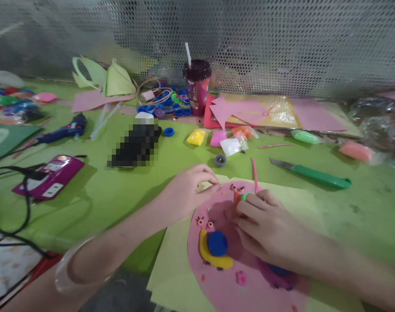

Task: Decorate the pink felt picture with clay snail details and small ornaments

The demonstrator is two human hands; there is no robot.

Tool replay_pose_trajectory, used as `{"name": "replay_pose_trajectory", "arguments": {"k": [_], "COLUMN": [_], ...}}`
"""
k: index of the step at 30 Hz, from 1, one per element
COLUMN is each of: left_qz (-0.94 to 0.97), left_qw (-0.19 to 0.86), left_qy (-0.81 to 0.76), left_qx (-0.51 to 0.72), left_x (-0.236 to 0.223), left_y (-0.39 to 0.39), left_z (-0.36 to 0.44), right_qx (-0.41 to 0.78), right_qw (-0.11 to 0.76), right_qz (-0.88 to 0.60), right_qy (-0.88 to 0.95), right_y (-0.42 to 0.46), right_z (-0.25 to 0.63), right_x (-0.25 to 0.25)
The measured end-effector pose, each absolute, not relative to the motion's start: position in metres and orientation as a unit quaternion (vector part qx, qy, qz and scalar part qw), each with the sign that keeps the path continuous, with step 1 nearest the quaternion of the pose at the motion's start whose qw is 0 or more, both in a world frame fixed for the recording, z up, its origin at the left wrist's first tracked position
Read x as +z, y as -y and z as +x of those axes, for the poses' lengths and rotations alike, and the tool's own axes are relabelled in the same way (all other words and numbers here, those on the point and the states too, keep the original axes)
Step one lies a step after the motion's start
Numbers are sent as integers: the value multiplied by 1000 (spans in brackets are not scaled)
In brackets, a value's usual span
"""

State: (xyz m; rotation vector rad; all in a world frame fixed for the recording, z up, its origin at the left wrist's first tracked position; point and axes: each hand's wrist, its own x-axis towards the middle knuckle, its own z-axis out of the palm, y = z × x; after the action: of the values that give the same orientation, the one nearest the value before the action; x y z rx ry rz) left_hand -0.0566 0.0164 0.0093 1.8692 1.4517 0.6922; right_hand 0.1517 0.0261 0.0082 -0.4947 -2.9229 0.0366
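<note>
A round pink paper (217, 203) lies on pale yellow sheets (171, 264). On it, a snail-like yellow clay figure (215, 260) bears a blue cap (217, 243), with pink eyes above. A purple figure (272, 277) is partly covered by my right forearm. My right hand (262, 221) has its fingers curled around a round green cap (245, 196) beside an orange clay figure (237, 198); much of both is hidden. My left hand (197, 184) rests at the paper's upper left edge, thumb and forefinger pinched together; anything between them is too small to name.
A green-handled cutter (321, 177) lies to the right. Clay packets such as the yellow one (196, 137), a grey cap (220, 160) and a lidded cup (197, 89) stand beyond. Leftward are a phone (135, 145), a glue gun (63, 131) and a corded magenta device (50, 175).
</note>
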Motion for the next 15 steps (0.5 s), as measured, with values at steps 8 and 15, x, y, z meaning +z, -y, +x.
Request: {"name": "replay_pose_trajectory", "arguments": {"k": [8, 15], "left_qz": [728, 712], "left_qw": [324, 343], "left_qy": [-542, -542], "left_qx": [267, 285], "left_x": [10, 8], "left_y": [-15, -18], "left_z": [-56, -56], "right_qx": [26, 72], "right_qw": [126, 148], "right_qz": [-197, -200], "right_qy": [972, 966], "right_y": [-27, -25], "right_z": [154, 154], "right_x": [13, 18]}}
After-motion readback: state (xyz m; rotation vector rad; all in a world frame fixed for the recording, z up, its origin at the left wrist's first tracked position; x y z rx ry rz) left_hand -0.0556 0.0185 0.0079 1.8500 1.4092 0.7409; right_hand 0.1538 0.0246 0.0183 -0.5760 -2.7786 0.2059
